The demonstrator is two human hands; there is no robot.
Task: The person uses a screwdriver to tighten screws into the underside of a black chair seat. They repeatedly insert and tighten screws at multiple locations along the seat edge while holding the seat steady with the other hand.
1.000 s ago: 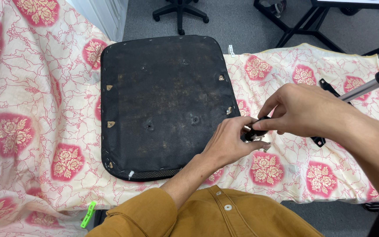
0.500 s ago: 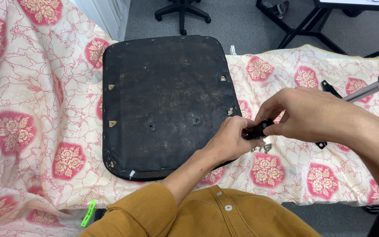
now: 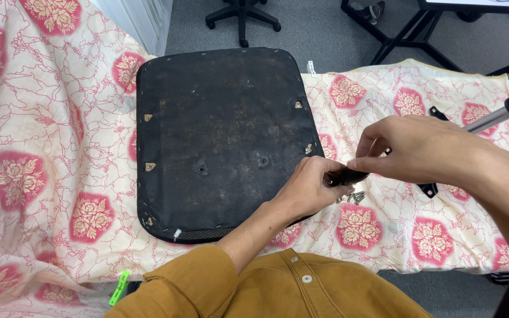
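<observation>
Since the earlier frame both hands had drawn a little closer together over the small dark part, and the view had shifted slightly.

Largest, a cream cloth (image 3: 42,141) printed with pink rose medallions covered the bench. On it lay a black seat pad (image 3: 222,138), underside up, with stapled edges and small tan tags near its rim. A white label (image 3: 311,68) stuck up just beyond its far right corner. A black metal bracket (image 3: 429,189) lay to the right.

Left hand (image 3: 308,189) and right hand (image 3: 413,148) met just off the pad's right edge, both grips pinched on a short dark cylindrical part (image 3: 349,176). Below it, a few small screws (image 3: 353,197) lay loose on the cloth. A green clip (image 3: 119,288) showed at the bench's near edge.
</observation>
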